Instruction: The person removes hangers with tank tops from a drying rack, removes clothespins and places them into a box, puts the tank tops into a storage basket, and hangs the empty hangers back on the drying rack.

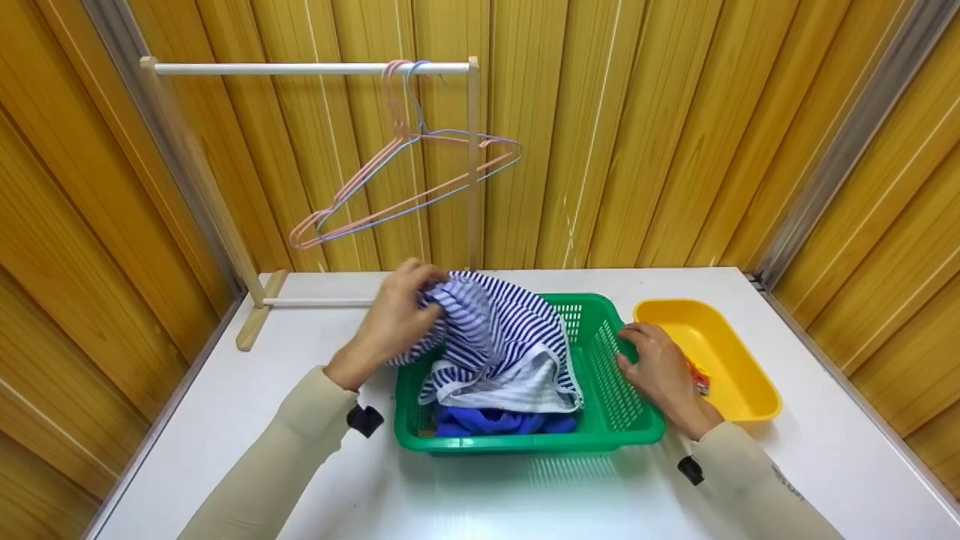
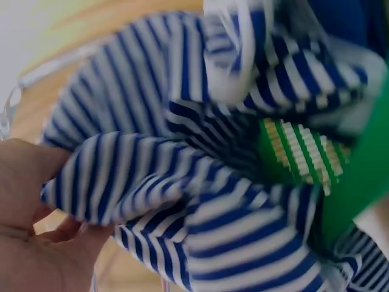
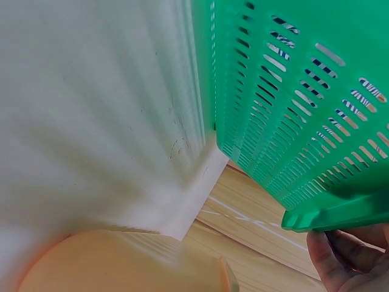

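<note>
A blue-and-white striped garment [image 1: 517,322] lies bunched over the left part of a green plastic basket [image 1: 536,442]. My left hand [image 1: 394,311] pinches its upper left part, lifted over the basket's far left corner. In the left wrist view, folds of the striped cloth [image 2: 243,237] hang from between thumb and fingers. Under the garment, a royal blue cloth [image 1: 502,421] shows inside the basket. My right hand [image 1: 664,367] grips the basket's right rim; in the right wrist view its fingertips [image 3: 322,258] curl at the rim beside the slotted wall.
Right of the basket stands a yellow tub [image 1: 739,367] with a small red and yellow item [image 1: 700,377] inside, partly behind my right hand. At the back left is a rack with a white rail [image 1: 300,68]. Pink and blue hangers [image 1: 405,191] hang from it.
</note>
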A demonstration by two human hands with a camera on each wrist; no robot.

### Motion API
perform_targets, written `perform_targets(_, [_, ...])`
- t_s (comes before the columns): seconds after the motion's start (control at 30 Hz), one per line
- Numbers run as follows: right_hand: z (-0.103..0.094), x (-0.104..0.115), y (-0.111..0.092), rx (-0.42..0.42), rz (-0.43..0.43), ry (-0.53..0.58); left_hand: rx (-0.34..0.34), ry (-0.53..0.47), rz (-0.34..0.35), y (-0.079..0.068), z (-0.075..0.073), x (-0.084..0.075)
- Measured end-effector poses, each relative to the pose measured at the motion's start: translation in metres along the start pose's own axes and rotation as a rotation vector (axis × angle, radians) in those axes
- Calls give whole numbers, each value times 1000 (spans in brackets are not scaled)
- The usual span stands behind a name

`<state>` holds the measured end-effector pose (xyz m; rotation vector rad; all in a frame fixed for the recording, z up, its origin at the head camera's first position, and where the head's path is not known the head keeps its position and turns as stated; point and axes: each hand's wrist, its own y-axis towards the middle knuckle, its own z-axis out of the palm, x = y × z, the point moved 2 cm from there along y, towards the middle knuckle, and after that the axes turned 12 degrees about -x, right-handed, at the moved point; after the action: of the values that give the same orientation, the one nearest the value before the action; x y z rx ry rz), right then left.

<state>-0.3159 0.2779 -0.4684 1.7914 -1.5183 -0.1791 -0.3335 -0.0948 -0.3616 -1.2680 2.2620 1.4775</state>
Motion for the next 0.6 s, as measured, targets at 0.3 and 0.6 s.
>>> perform_targets(0.3, [2,0,0,-13,-6,4,469,72,37,-37,29,-14])
perform_targets(0.6, [1,0,0,6,8,6,823,248,-70,-53,28,-15])
